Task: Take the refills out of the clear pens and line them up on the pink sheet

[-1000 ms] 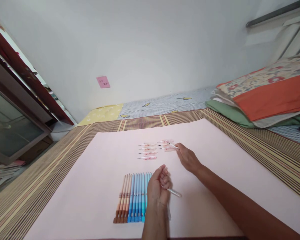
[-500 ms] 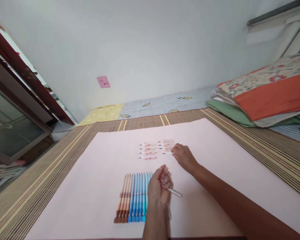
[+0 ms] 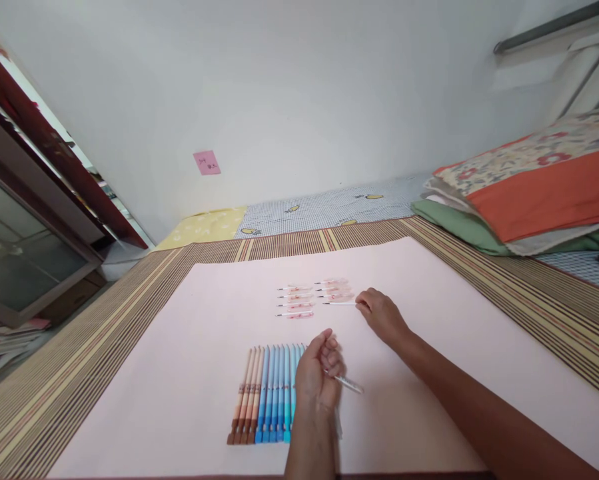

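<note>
Palm up and fingers curled, my left hand (image 3: 320,370) is closed around a slim pale pen (image 3: 350,384) with printing on it; its end sticks out to the right and the rest is hidden. Farther off, my right hand (image 3: 379,313) pinches the right end of a thin white pen refill (image 3: 339,304) with a dark tip pointing left. That refill lies just below a short column of similar refills (image 3: 333,289) with pinkish clear strips beside them. Another column of refills (image 3: 295,305) sits to its left. My left forearm partly covers a row of brown and blue pens (image 3: 272,393).
Everything lies on a large pale pink sheet (image 3: 179,347) over a striped mat (image 3: 144,313). Folded bedding (image 3: 539,180) is piled at the right. A pink note (image 3: 207,163) sticks to the wall, and a glass-fronted cabinet (image 3: 24,247) stands at the left.
My right hand has shifted slightly to the right, drawing away from the strips, with more of the white refill showing. The left hand has stayed in place.
</note>
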`<state>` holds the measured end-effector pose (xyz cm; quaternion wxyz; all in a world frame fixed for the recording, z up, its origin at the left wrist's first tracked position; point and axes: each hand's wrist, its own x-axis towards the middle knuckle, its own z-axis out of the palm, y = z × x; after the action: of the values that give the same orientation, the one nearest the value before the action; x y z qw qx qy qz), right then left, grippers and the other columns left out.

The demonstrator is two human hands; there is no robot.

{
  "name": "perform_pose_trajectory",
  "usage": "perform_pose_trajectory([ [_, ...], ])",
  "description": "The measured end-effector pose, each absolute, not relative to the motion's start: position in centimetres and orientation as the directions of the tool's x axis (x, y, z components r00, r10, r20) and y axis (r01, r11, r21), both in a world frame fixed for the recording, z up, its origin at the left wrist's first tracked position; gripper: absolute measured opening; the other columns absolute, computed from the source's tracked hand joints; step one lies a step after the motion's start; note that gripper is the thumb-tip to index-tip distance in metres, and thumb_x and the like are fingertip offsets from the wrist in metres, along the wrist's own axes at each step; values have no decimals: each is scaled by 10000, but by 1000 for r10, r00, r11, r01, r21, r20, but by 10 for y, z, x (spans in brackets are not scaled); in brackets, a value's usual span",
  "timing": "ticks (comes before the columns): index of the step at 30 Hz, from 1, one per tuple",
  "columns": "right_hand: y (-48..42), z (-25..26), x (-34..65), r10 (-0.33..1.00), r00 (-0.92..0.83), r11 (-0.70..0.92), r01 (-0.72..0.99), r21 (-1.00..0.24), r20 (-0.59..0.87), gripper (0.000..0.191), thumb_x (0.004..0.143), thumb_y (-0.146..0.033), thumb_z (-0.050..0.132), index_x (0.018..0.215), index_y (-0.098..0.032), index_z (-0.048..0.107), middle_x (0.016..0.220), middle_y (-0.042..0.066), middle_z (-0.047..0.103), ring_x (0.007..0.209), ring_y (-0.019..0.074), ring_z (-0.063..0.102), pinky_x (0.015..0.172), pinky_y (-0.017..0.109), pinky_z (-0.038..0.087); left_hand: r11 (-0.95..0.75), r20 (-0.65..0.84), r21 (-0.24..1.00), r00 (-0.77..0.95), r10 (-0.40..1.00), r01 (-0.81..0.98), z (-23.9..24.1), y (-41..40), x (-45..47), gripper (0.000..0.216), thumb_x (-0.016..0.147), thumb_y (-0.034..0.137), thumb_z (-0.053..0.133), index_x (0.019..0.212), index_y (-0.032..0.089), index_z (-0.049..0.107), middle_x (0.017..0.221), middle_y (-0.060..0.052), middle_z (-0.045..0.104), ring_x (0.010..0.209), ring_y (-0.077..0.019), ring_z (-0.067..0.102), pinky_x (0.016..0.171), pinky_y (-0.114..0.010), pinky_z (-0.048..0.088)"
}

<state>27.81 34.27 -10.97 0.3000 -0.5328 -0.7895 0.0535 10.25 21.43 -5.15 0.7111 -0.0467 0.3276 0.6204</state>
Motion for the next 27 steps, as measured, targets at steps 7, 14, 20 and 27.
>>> perform_pose_trajectory([
  [7, 344, -103, 268, 880, -287, 413, 856, -312, 378, 184, 923, -154, 512, 773, -201, 607, 842, 50, 614, 753, 178, 557, 709, 285, 363, 228, -514, 331, 28, 858, -916, -53, 214, 102, 117, 871, 91, 570, 789, 54, 645, 618, -31, 572, 384, -15, 320, 333, -119, 198],
  [14, 350, -105, 265, 878, -289, 412, 863, -292, 382, 171, 917, -148, 521, 773, -200, 598, 852, 50, 615, 750, 186, 544, 707, 303, 340, 226, -528, 347, 10, 849, -910, -52, 216, 103, 131, 884, 91, 541, 819, 49, 648, 608, -31, 567, 378, -23, 329, 331, -122, 191],
  [20, 351, -105, 264, 874, -278, 413, 857, -307, 399, 140, 899, -134, 537, 777, -198, 565, 843, 39, 622, 777, 182, 564, 712, 293, 347, 228, -530, 333, 19, 848, -915, -53, 215, 103, 141, 898, 89, 528, 831, 46, 644, 609, -32, 574, 378, -22, 328, 335, -120, 183],
  [27, 349, -105, 259, 873, -262, 389, 883, -264, 411, 110, 895, -213, 609, 795, -200, 565, 870, 52, 649, 799, 202, 570, 720, 306, 348, 223, -534, 332, 12, 845, -916, -54, 216, 104, 130, 889, 85, 534, 835, 46, 646, 603, -31, 568, 368, -19, 317, 330, -119, 183],
])
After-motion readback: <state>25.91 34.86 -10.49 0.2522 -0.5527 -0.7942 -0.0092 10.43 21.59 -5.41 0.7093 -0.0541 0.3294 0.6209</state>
